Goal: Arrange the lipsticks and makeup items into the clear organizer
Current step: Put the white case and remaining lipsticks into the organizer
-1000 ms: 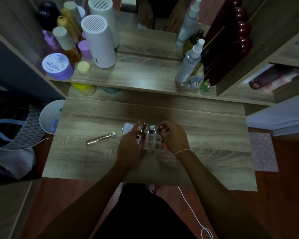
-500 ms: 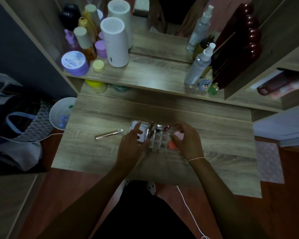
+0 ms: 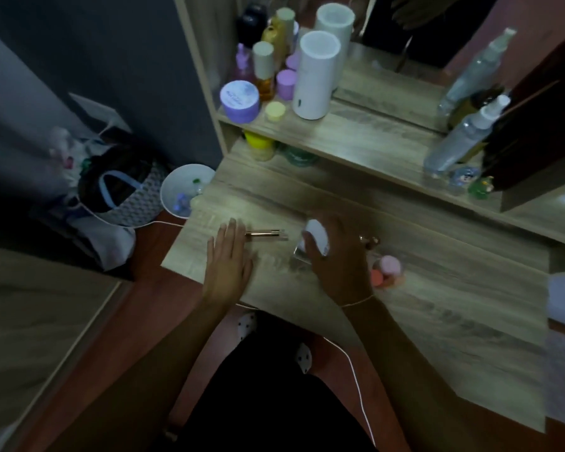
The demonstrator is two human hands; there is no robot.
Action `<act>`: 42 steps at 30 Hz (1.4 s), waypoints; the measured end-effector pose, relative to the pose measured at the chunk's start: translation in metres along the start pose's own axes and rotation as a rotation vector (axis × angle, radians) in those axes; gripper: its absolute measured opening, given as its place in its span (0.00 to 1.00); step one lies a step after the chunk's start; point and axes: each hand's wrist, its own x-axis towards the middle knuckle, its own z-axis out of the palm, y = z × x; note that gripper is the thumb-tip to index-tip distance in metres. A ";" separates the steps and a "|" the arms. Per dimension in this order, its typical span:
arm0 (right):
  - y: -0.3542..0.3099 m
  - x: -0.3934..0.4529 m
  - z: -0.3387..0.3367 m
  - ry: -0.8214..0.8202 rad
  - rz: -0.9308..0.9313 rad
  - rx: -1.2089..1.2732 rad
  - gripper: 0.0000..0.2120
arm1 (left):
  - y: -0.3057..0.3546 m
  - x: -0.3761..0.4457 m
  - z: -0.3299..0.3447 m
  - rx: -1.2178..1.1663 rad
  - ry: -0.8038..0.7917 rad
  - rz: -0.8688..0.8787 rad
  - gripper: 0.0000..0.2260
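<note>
The clear organizer (image 3: 298,256) sits on the wooden desk (image 3: 437,288), mostly hidden under my right hand (image 3: 338,259). That hand is curled around a white rounded makeup item (image 3: 317,237) at the organizer's left side. Lipstick tops (image 3: 370,241) stick up just right of the hand. A pink sponge (image 3: 390,265) and an orange one (image 3: 376,277) lie beside the organizer. My left hand (image 3: 229,261) lies flat and open on the desk, fingertips touching the end of a slim gold tube (image 3: 265,235).
On the shelf (image 3: 356,138) behind stand a white cylinder (image 3: 315,76), a purple jar (image 3: 239,100), several bottles and a spray bottle (image 3: 460,138). A white bin (image 3: 185,190) and a bag (image 3: 121,194) sit left of the desk. A white cable (image 3: 356,380) hangs below.
The view has swung left. My left hand left the organizer and moved left, opening beside the gold tube. My right hand crossed over the organizer onto the white item.
</note>
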 end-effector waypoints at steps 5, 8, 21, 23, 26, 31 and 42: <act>-0.012 0.007 0.068 -0.434 0.028 -0.132 0.18 | -0.033 0.019 -0.001 0.090 -0.108 -0.035 0.27; -0.006 0.014 0.098 -0.597 0.087 -0.310 0.20 | -0.047 0.033 -0.002 0.109 -0.181 -0.011 0.27; 0.011 0.024 0.154 -0.502 0.162 -0.549 0.12 | -0.099 0.052 0.002 0.133 -0.269 0.184 0.29; 0.012 0.026 0.160 -0.496 0.182 -0.591 0.10 | -0.105 0.053 0.004 0.097 -0.270 0.189 0.26; 0.012 0.031 0.161 -0.506 0.194 -0.607 0.12 | -0.107 0.050 0.005 0.072 -0.242 0.187 0.24; 0.003 0.039 0.159 -0.376 0.283 -0.435 0.12 | -0.109 0.052 0.005 0.071 -0.229 0.195 0.24; -0.019 -0.034 0.066 0.239 0.555 -0.029 0.08 | -0.035 0.047 0.014 -0.044 -0.199 0.459 0.25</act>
